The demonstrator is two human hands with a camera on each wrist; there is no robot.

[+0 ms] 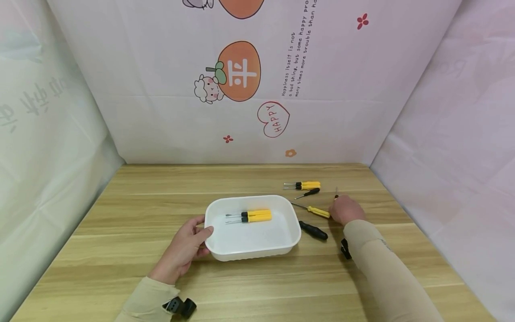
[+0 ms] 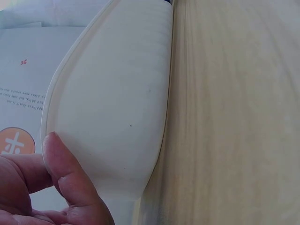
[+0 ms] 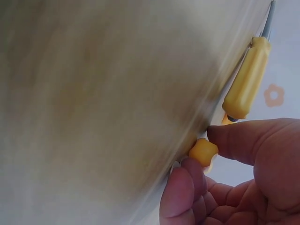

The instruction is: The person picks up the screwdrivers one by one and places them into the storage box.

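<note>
My left hand [image 1: 189, 243] grips the left end of a white plastic tray [image 1: 251, 256], thumb over its rim. In the left wrist view the tray's outer wall [image 2: 112, 93] rises beside my thumb. Two small screwdrivers [image 1: 257, 218] with yellow handles and black collars lie side by side in the tray. Right of it, my right hand [image 1: 348, 210] pinches a small yellow-handled screwdriver [image 3: 204, 152] between thumb and fingers, low at the table. Only its shaft and dark collar show past the hand in the head view. A longer yellow screwdriver [image 1: 318, 212] lies just left of that hand.
Between the tray and my right arm rests a thick black-handled screwdriver [image 1: 314, 230]. Farther back lie a small black screwdriver [image 1: 311, 192] and a pair of yellow-handled screwdrivers [image 1: 310, 184]. White printed sheets [image 1: 161, 112] enclose the wooden table [image 1: 161, 188] at the back and sides.
</note>
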